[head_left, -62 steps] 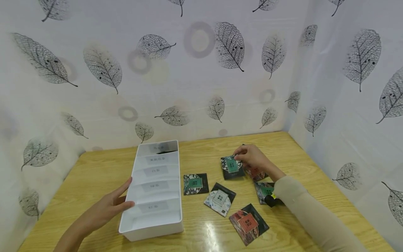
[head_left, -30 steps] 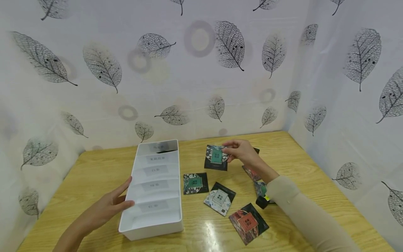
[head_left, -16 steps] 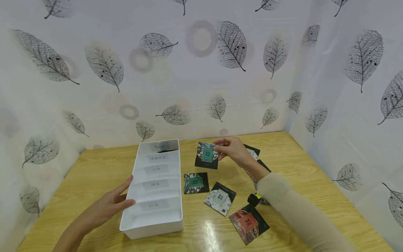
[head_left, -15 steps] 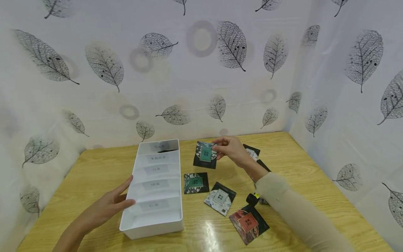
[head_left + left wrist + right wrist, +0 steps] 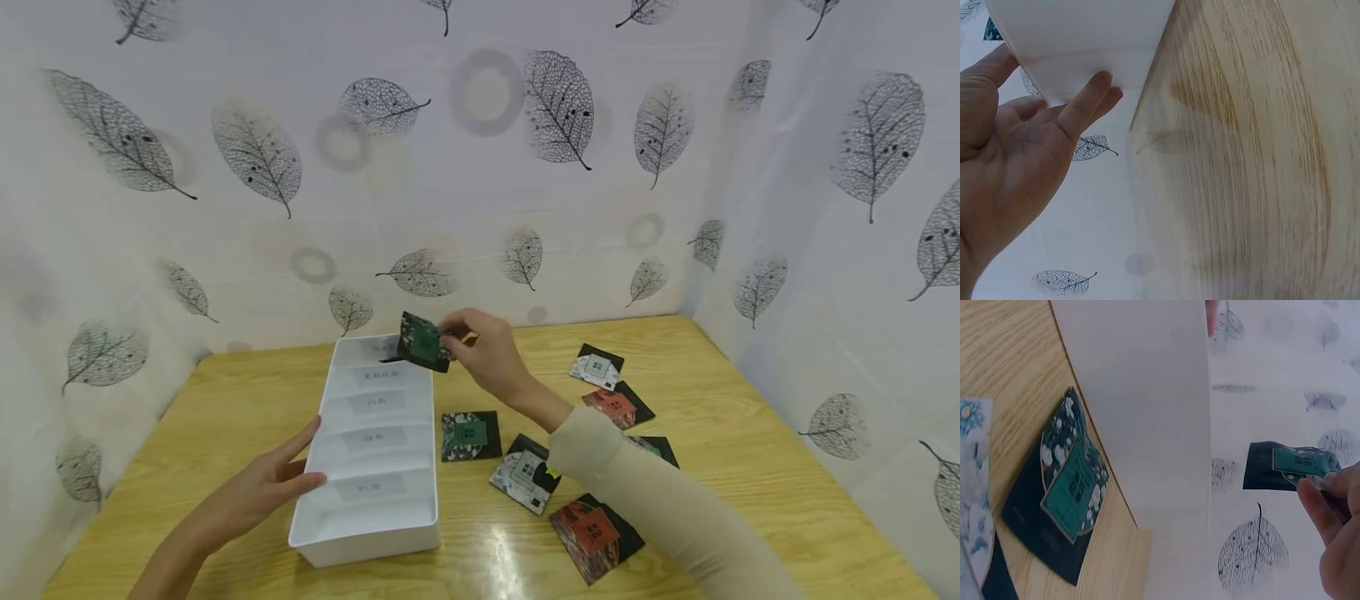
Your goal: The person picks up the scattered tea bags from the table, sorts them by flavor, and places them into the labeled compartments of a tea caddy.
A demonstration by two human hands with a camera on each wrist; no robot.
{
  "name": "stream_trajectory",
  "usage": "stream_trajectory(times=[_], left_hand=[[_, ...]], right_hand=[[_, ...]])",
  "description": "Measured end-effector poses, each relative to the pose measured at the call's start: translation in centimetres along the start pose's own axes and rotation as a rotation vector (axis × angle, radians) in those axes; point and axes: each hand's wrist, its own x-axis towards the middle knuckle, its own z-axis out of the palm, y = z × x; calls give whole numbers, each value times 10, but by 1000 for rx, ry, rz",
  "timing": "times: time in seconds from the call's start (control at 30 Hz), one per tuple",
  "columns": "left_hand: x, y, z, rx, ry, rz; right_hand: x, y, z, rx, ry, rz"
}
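Note:
My right hand (image 5: 487, 350) pinches a tea sachet (image 5: 422, 342) with a green label between thumb and fingers. It hangs above the far end of a white divided box (image 5: 367, 546); in the right wrist view, the sachet (image 5: 1263, 465) is tilted and apart from the box wall (image 5: 1141, 394). A dark edge, perhaps of another sachet, shows in the far compartment. At the box's left side rests my left hand (image 5: 251, 500), its thumb and fingers touching the wall and rim. The left wrist view has these fingers (image 5: 1082, 106) extended against the wall.
Right of the box lie a green-label sachet (image 5: 470, 435), a white one (image 5: 513, 479) and a red one (image 5: 588, 542). Farther right are another white one (image 5: 597, 367), another red one (image 5: 618, 407) and a green one partly behind my sleeve. Leaf-patterned cloth (image 5: 480, 192) encloses the table.
My right hand has picked the green-label sachet up from the right-hand group and carried it left, over the far end of the box. My left hand has stayed at the box.

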Motion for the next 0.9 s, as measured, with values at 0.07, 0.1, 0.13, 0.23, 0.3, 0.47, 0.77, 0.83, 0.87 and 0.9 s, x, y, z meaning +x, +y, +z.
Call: stream_trajectory(times=[0.07, 0.1, 0.13, 0.23, 0.3, 0.47, 0.77, 0.83, 0.87, 0.9], left_hand=[[0, 1, 0, 7, 1, -6], [1, 1, 0, 8, 0, -8], [1, 1, 0, 10, 0, -9], [1, 1, 0, 4, -5, -6], [1, 1, -1, -1, -7, -11], [1, 0, -1, 8, -10, -9], [1, 0, 0, 31, 5, 3], [1, -1, 0, 32, 5, 1], [1, -1, 0, 30, 4, 2], [2, -2, 0, 26, 3, 3]], right_hand=[[2, -4, 8, -72, -18, -86], [3, -5, 11, -100, -28, -127], [3, -6, 14, -126, -34, -164], [3, -8, 22, -198, -50, -260], [1, -8, 27, -228, -68, -310], [-8, -3, 38, -332, -151, -416], [-22, 4, 45, -456, -343, -321], [-21, 6, 45, -479, -372, -272], [-21, 7, 46, -493, -384, -251], [-21, 8, 46, -510, -396, -238]])
